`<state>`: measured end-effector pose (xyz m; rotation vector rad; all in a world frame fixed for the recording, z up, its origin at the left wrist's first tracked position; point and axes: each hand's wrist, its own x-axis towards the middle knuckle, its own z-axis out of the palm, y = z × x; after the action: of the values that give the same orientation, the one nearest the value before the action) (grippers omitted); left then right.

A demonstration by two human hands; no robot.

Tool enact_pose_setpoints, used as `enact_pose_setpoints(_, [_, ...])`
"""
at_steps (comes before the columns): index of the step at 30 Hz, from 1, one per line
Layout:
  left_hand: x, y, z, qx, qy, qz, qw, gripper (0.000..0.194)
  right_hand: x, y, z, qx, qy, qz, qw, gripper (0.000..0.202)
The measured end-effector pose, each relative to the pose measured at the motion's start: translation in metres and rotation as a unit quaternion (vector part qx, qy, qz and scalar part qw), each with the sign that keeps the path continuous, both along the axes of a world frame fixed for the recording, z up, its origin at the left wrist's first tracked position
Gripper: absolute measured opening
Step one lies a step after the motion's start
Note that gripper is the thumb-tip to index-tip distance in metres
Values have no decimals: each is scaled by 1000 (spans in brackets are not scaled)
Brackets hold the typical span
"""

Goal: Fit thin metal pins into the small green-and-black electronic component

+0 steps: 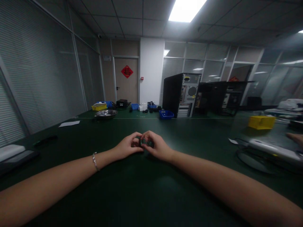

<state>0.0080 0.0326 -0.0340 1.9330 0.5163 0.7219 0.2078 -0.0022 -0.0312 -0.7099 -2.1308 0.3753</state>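
Note:
Both my hands meet above the dark green table (132, 189), near the middle of the view. Between them is a small dark green piece that looks like a circuit board (145, 142). My left hand (129, 145), with a silver bracelet (95, 161) at its wrist, pinches the piece's left edge between thumb and fingers. My right hand (157, 145) is closed around its right side, thumb in front and fingers curled over the top. The fingers cover much of the piece, so its details are hard to make out.
A metal dish (106, 114) and a yellow bin (98, 107) stand at the back left. A blue bin (166, 114) sits beside a black computer tower (182, 94). On the right are a yellow box (261, 122), a blurred pale device with cables (272, 149) and another person's hand (295, 138).

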Motion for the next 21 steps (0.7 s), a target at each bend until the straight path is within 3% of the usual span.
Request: enact_pose_setpoints(21, [1, 2, -1, -37, -29, -3, 999, 27, -3, -1, 0, 21, -33, 1, 999, 16])
